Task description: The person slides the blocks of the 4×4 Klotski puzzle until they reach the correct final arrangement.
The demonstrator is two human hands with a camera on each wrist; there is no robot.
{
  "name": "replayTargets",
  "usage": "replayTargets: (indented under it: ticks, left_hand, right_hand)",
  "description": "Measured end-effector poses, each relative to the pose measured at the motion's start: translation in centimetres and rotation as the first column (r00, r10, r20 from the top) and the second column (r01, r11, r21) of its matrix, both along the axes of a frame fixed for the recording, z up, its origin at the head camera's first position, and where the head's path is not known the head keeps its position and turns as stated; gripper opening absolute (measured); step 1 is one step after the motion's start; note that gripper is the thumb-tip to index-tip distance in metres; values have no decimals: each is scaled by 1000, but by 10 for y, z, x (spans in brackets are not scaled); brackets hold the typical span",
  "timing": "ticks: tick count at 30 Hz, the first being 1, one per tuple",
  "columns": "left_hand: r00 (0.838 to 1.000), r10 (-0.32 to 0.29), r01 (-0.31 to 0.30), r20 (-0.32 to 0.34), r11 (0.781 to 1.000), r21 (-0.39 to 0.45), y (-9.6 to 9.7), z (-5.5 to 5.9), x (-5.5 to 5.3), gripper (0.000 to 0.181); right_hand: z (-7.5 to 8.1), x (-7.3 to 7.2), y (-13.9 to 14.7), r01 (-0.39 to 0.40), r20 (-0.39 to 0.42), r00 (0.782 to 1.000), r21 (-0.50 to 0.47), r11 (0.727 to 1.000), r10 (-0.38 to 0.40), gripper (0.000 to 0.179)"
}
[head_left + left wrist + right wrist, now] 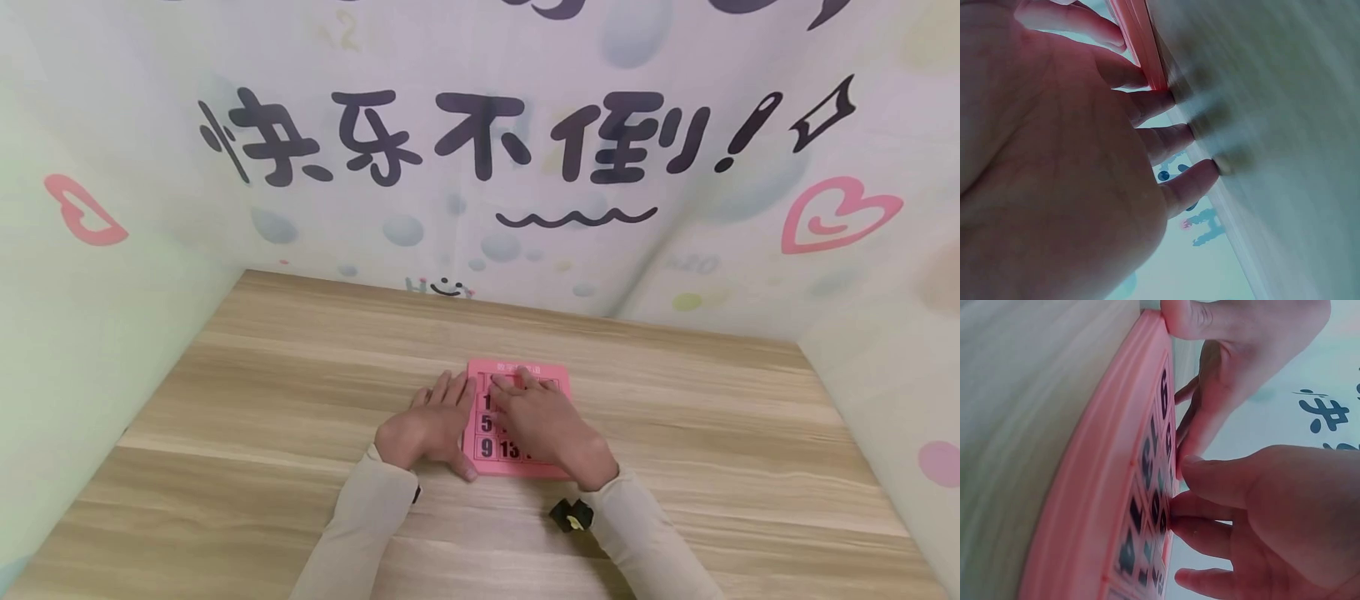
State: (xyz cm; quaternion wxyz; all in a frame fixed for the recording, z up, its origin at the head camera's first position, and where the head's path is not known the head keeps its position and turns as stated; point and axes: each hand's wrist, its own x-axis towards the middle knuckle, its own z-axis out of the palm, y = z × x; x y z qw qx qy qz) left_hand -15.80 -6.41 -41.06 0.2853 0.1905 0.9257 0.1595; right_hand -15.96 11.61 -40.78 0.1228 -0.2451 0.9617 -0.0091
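Note:
A pink number slide puzzle (491, 470) lies flat on the table, its square tiles printed with dark numbers such as 5, 9 and 13. Along its left edge rests my left hand (431, 427), fingers stretched forward and thumb at the near left corner. In the left wrist view the fingertips (1194, 184) come down on the wood beside the pink frame. My right hand (543, 421) lies over the tiles and hides many of them. From the right wrist view, its fingertips (1192, 528) touch the puzzle's face, with the thumb a little apart.
The wood-grain table (262, 375) reaches back to a white cloth wall (360, 242) printed with large dark characters and hearts. Similar walls stand at left and right. A small black piece with a yellow spot (573, 515) shows beside the right sleeve.

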Motion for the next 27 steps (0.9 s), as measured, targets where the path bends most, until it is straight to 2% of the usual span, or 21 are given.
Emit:
replayTargets:
  ticks: [8,20,23,27]
  left_hand:
    - [1000,3,-3,-4,1000,8,-2,2,0,129]
    - [1000,21,-21,2,1000,3,-4,2,3,130]
    - [1000,21,-21,2,1000,1,-4,2,2,129]
    - [1000,9,-9,1,1000,1,-2,2,2,129]
  right_hand:
    - [2,-3,6,-21,-25,999,4,1000,21,51]
    - [4,0,12,9,-10,1000,-14,1000,-9,49]
    - [4,3,11,-7,-38,999,-6,1000,7,49]
    - [6,12,7,-39,-32,999,2,999,39,51]
